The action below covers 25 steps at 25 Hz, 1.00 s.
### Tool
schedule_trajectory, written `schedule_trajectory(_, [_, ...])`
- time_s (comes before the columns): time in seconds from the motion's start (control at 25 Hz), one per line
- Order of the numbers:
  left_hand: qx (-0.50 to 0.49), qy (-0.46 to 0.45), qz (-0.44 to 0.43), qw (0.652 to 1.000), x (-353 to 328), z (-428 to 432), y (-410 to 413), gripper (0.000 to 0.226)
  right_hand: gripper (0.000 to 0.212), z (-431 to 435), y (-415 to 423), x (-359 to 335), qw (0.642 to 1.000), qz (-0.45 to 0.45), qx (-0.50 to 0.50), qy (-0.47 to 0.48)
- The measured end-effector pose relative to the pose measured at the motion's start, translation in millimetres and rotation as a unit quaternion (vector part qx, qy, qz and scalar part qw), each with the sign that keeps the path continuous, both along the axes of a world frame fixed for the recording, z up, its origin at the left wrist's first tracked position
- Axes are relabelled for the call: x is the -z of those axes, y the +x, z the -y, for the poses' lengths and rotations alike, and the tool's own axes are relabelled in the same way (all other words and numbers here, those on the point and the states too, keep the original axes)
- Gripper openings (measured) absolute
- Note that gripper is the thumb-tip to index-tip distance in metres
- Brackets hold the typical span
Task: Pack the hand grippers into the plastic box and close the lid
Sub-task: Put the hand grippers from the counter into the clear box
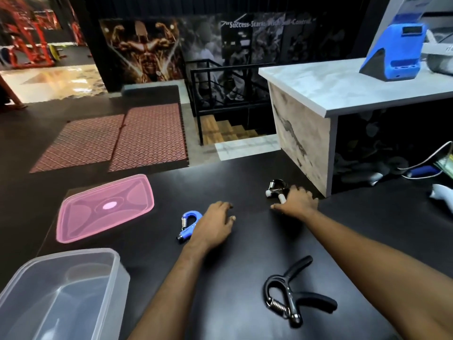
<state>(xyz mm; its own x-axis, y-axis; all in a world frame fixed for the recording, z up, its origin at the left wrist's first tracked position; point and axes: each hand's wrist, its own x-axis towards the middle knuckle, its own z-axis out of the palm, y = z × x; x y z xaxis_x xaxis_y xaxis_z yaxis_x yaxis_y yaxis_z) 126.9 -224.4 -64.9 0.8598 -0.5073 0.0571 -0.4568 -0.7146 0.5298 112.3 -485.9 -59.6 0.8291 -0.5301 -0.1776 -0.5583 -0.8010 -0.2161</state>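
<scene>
A blue hand gripper point(188, 225) lies on the black table point(245, 241). My left hand point(215, 225) lies over its handles with curled fingers, so only its spring end shows. Farther right, my right hand point(297, 201) closes on a chrome hand gripper with white handles point(275, 190), one handle between thumb and forefinger. A black hand gripper point(291, 293) lies untouched near the front right. The clear plastic box point(115, 271) stands open and looks empty at the front left corner. Its pink lid point(105, 207) lies flat behind it.
A grey counter point(343, 87) with a blue device point(397, 52) rises at the back right. Cables and white objects point(438, 192) lie at the table's right edge. Beyond the table's far edge are red floor mats point(122, 138) and a railed stairwell point(225, 128).
</scene>
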Motion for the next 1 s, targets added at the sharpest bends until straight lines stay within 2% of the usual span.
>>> schedule_trajectory(0.16, [-0.009,0.0,-0.005,1.0,3,2,14,0.041,0.091,9,11,2,0.999,-0.016,0.033,-0.027])
schedule_trajectory(0.32, [-0.044,-0.014,0.011,0.999,-8,-8,13,0.039,0.081,-1,22,-6,0.999,0.016,0.012,-0.029])
schedule_trajectory(0.6, [-0.162,-0.034,0.064,0.984,-39,-61,-35,0.039,0.072,-60,25,-41,0.985,0.113,-0.13,-0.003])
schedule_trajectory(0.8, [-0.257,-0.008,0.083,0.963,-56,-118,-94,0.04,0.058,-128,14,-62,0.95,0.174,-0.258,0.02])
schedule_trajectory(1.0, [-0.358,0.008,0.099,0.929,-70,-184,-149,0.04,0.064,-211,-6,-79,0.916,0.194,-0.345,0.06])
